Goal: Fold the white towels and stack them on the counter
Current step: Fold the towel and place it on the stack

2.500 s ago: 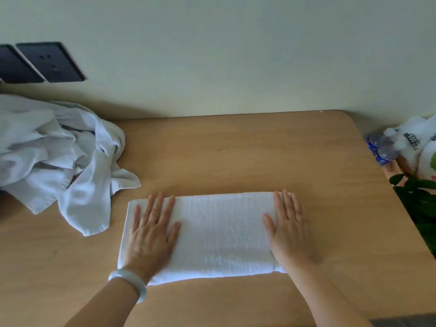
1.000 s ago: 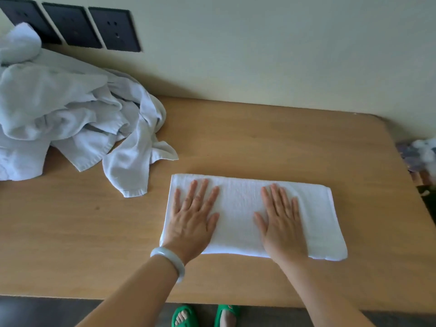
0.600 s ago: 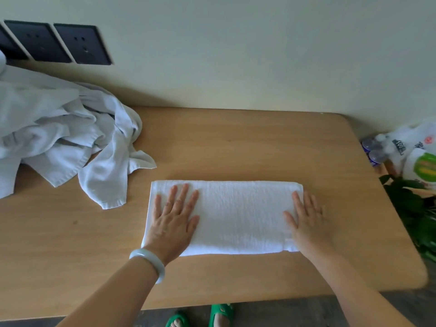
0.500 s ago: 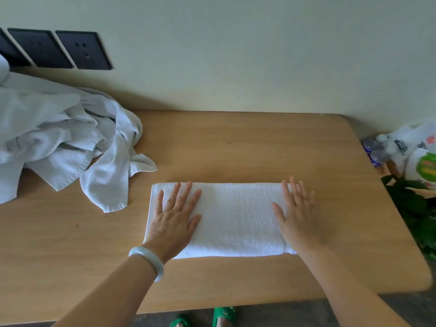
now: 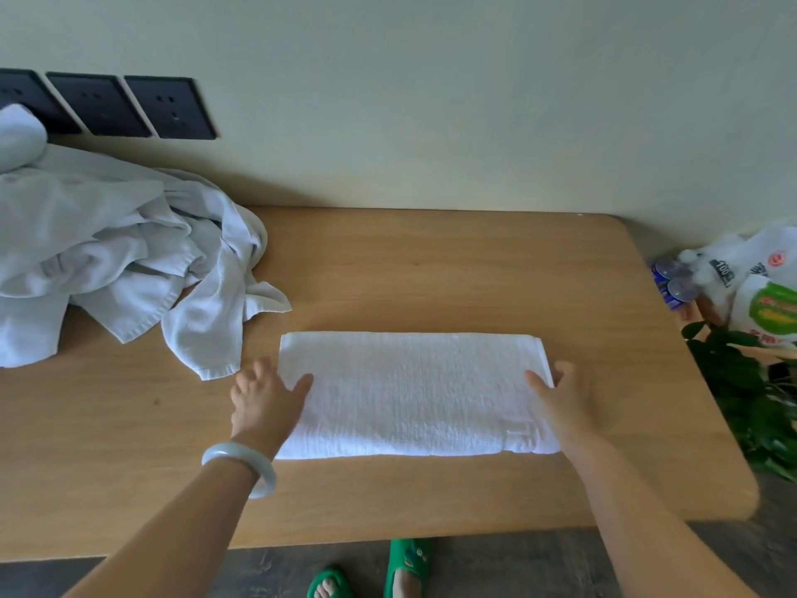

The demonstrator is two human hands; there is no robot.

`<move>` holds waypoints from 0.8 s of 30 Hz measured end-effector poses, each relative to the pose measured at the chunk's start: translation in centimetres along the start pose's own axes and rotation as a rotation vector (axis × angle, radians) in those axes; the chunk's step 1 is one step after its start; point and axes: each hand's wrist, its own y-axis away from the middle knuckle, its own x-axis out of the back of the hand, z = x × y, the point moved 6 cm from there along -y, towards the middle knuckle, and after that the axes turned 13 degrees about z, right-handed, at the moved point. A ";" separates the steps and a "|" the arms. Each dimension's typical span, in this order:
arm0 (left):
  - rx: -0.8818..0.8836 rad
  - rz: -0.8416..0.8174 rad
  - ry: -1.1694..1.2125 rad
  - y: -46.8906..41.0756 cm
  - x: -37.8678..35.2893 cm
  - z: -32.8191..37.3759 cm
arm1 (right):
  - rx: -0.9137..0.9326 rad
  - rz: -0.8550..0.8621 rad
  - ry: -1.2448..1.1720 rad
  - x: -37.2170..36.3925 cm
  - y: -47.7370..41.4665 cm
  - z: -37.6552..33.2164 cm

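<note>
We hold the folded towel [image 5: 414, 394] by its two short ends on the bench [image 5: 431, 269]

The towel lies flat as a long rectangle near the front edge of the bench, right of the middle. Our hands are set well apart: the left hand [image 5: 263, 399] grips the left end and the right hand [image 5: 560, 397] the right end, each with its thumb on top and its fingers curled round the edge. A pale bracelet [image 5: 241, 463] circles our left wrist. A heap of unfolded towels [image 5: 120, 261] covers the back left corner, just beside the folded one, under dark wall sockets [image 5: 129, 105]. Off the right edge we see a plant [image 5: 750, 394] and plastic bags [image 5: 763, 287]
</note>
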 end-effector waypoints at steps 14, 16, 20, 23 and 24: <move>0.740 -0.386 0.812 4.7 0.9 -5.3 | -0.845 -0.541 -0.364 3.5 6.1 6.8; 0.877 -0.268 0.935 6.1 1.3 -6.6 | -0.982 -0.360 -0.664 3.7 7.3 8.1; 1.125 -0.209 1.082 9.9 0.3 -8.2 | -1.224 -0.138 -0.900 3.9 11.3 9.3; 1.231 -0.364 1.250 11.2 -1.2 -5.8 | -1.282 -0.383 -0.840 1.6 13.3 6.9; 1.221 -0.351 1.307 10.9 -1.6 -4.9 | -1.269 -0.429 -0.788 0.9 13.3 6.0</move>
